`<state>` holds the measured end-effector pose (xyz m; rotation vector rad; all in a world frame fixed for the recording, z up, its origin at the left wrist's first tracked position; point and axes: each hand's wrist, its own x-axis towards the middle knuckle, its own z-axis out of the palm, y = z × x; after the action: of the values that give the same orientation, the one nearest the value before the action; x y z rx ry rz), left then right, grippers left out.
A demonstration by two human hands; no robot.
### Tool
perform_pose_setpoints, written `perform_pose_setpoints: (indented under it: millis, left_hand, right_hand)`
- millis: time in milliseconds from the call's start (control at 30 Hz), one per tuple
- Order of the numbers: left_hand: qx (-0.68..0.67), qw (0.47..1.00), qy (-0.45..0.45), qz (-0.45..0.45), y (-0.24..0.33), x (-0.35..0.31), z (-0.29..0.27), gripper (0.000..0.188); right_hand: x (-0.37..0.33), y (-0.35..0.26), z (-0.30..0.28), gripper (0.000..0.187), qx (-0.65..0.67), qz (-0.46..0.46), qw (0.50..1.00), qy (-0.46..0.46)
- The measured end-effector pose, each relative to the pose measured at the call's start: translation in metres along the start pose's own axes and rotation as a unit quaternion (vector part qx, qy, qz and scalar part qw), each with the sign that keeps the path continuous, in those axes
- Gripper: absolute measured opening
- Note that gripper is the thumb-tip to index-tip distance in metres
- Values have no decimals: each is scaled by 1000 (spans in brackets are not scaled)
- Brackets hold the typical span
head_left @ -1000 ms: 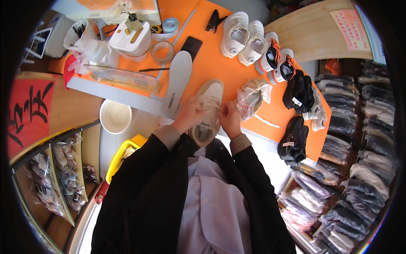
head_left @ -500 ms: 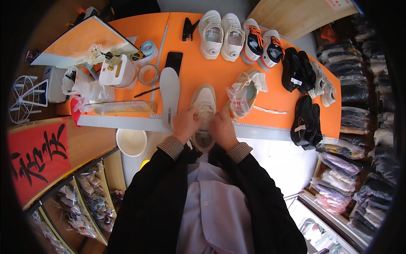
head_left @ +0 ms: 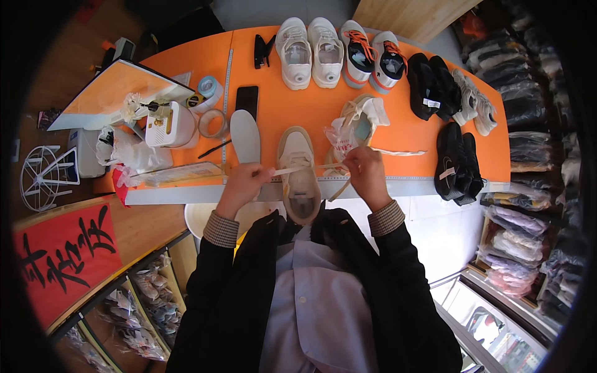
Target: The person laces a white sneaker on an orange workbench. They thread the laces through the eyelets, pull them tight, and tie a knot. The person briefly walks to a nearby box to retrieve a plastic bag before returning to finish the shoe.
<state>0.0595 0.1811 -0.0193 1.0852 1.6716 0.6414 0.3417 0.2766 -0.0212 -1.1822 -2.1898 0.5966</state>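
Head view: fingers of the left hand [head_left: 241, 186] and right hand [head_left: 369, 176] pinch the lace [head_left: 288, 170]; uneven pulling could tip the beige shoe [head_left: 302, 181], its heel overhanging the bench [head_left: 407, 132].

the left hand [head_left: 241, 188] partly hides a bucket [head_left: 199, 219]
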Motion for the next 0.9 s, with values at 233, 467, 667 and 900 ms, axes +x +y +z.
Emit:
perform_pose_setpoints:
  millis: [233, 467, 667, 900]
  left_hand:
    - [88, 959, 200, 180, 49, -26, -26, 15]
    - [-100, 951, 33, 292, 106, -49, -2, 12]
    - [-243, 930, 66, 266, 100, -41, 16, 17]
    - [-17, 957, 117, 266, 86, -28, 10, 18]
  right_hand:
    - [11, -28, 3, 15, 41, -34, 998, 43]
    - [17, -100, 20, 26, 344, -56, 933, -87]
    - [12, -108, 11, 22, 583, 95, 804, -70]
    - [6, -87, 25, 19, 487, 234, 840, -58]
